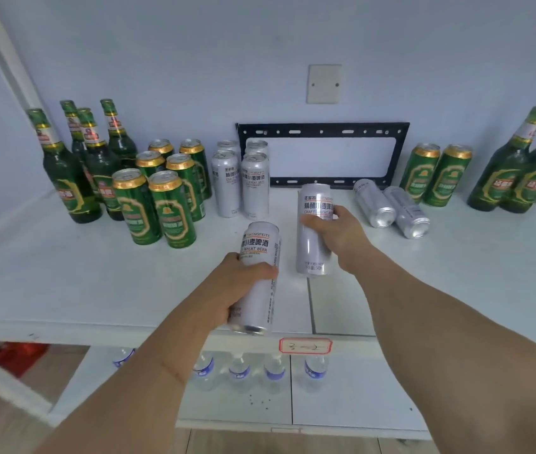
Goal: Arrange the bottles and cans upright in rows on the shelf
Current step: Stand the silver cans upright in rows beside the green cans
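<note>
The white shelf (63, 283) ran the full width of the view, set against a pale blue wall (260, 44). A blank cover plate (324, 83) was fixed to that wall, and below it a black slotted metal bracket (322, 131) stood at the back of the shelf. A red-bordered label (305, 346) was stuck on the shelf's front edge. On the lower shelf (358, 401) a row of clear water bottles (239, 371) stood upright.

At the left rear, four green glass bottles (63, 178) stood upright, with six green cans (165, 198) in pairs just beside them. Four silver cans (242, 178) stood upright in a block next to these. To the right, two silver cans lay on their sides (391, 208), touching each other. Beyond them stood two further green cans (435, 173), and at the far right more green bottles (515, 168), leaning in the wide-angle view.

The left hand (240, 286) gripped a silver can (260, 273) around its middle, fingers curled closed about the body, the can tilted and held over the front part of the shelf. The right hand (338, 234) gripped a second silver can (314, 229) near its upper half, thumb across the front and fingers wrapped behind. Whether this can's base touched the shelf could not be determined.
</note>
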